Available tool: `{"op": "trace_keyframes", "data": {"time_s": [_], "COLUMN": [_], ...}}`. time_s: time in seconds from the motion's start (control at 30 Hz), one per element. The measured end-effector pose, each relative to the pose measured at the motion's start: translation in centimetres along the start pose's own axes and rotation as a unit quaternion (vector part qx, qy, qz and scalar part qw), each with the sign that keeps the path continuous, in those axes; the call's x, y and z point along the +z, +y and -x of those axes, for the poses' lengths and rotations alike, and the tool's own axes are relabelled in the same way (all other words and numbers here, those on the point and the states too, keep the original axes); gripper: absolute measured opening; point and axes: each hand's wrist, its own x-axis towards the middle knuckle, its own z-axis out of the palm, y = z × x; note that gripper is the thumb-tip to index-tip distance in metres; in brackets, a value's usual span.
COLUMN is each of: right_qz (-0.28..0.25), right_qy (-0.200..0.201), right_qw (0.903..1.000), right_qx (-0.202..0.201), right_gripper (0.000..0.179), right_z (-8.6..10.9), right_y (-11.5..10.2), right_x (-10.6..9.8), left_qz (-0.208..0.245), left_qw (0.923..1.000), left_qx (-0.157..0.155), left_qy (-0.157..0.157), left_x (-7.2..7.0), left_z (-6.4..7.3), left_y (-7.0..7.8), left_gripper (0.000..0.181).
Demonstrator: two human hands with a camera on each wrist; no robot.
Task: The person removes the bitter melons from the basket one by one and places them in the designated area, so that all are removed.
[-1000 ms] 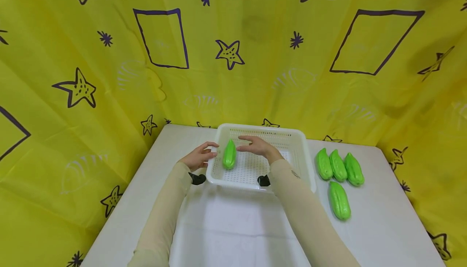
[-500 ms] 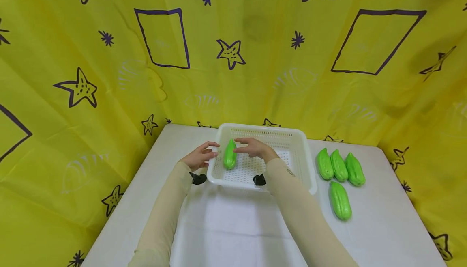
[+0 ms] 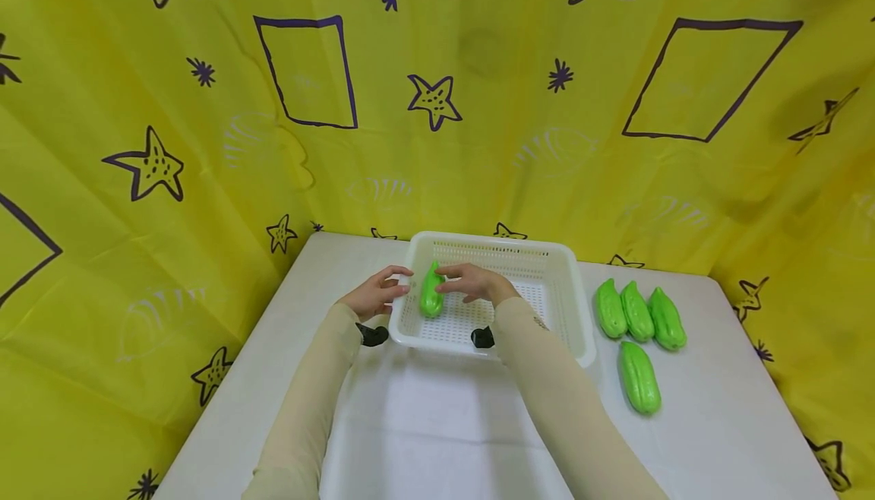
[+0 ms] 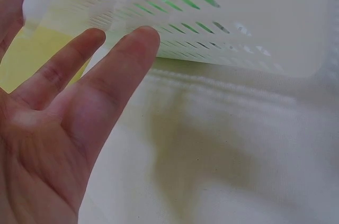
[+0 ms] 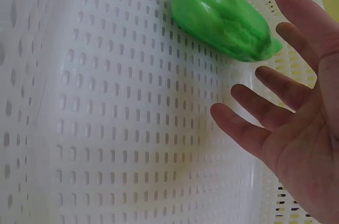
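Observation:
A glossy green, ridged vegetable with a pointed tip lies on the floor of the white perforated basket, near its left wall. In the head view my right hand is inside the basket, with its fingertips right at the vegetable's right side near the tip. The right wrist view shows this hand's fingers spread, nothing in the palm. At the basket's left rim is my left hand. Its fingers extend along the outside of the wall in the left wrist view, where green shows through the slots.
To the basket's right, several more green vegetables lie on the white-covered table, one of them nearer me. A yellow patterned curtain stands behind the table and at both sides.
My right hand has moved left and slightly down, bringing its fingertips up to the green vegetable in the basket. My left hand has stayed at the rim.

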Motion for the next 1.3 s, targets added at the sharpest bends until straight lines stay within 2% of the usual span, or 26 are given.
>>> {"op": "trace_keyframes", "data": {"time_s": [0.23, 0.43, 0.7, 0.87, 0.93, 1.13, 1.3], "right_qz": [-0.007, -0.007, 0.002, -0.005, 0.002, 0.018, 0.022], "right_qy": [-0.03, -0.037, -0.038, -0.039, -0.033, -0.01, 0.026], "right_qw": [0.9994, 0.9991, 0.999, 0.9988, 0.9989, 0.9994, 0.9993], "right_qx": [0.017, 0.021, 0.023, 0.029, 0.032, 0.028, 0.014], "right_gripper": [0.059, 0.059, 0.061, 0.059, 0.059, 0.055, 0.048], "right_z": [-0.2, -0.4, -0.7, -0.9, -0.8, -0.8, -0.7], "right_y": [-0.2, -0.2, -0.4, -0.4, -0.4, -0.2, 0.2], "right_x": [0.4, 0.6, 0.9, 1.0, 0.9, 0.7, 0.4], "left_qz": [0.004, 0.001, 0.001, -0.002, -0.003, -0.002, -0.001], "left_qw": [1.0, 1.0, 1.0, 1.0, 1.0, 1.0, 1.0], "left_qx": [0.001, -0.002, -0.006, -0.008, -0.008, -0.005, -0.002], "left_qy": [-0.001, 0.003, -0.004, 0.0, 0.004, 0.008, 0.007], "left_x": [0.1, 0.4, 1.0, 0.4, 0.2, 0.1, 0.1], "left_z": [0.0, 0.2, 1.5, 0.5, 0.0, 0.1, 0.1], "left_y": [-0.1, 0.1, 1.5, 0.4, -0.1, 0.0, 0.2], "left_gripper": [0.042, 0.042, 0.044, 0.044, 0.043, 0.043, 0.043]}}
